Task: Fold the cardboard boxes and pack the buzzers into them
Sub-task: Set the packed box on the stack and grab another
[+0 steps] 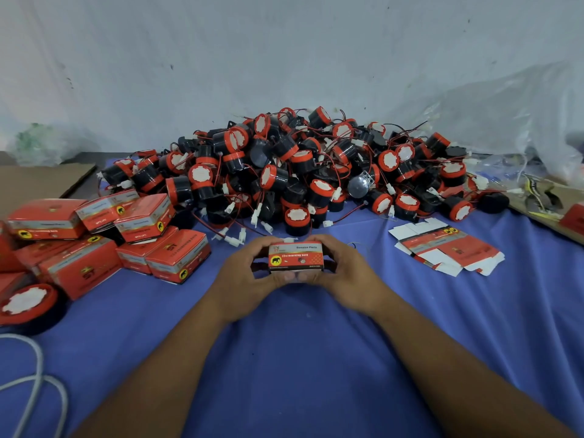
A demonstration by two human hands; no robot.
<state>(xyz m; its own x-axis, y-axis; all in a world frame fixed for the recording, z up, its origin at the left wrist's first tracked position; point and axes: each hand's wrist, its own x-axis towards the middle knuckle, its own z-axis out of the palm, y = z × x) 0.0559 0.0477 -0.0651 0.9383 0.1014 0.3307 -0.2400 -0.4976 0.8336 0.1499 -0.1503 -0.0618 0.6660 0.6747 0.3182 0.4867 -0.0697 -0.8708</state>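
A small red, white and black printed cardboard box [295, 256] is held just above a blue cloth-covered table [300, 358], in the middle of the view. It is gripped from both sides: the left hand [246, 279] is curled round its left end and the right hand [346, 273] round its right end, with fingertips tucked beneath. The printed side, marked with a yellow elephant badge, is turned toward the camera. Whether the top flap is fully closed cannot be told; something white, possibly a connector, shows at the top edge.

Behind the box, a large heap of round black buzzers [284, 172] with red caps and thin red-and-black wires is piled against a pale wall. To the left, a cluster of assembled red boxes [110, 235] is stacked. To the right, flat unfolded box blanks [442, 248] are laid on the cloth. One loose buzzer [28, 303] and a white cable [34, 374] are seen at the lower left.
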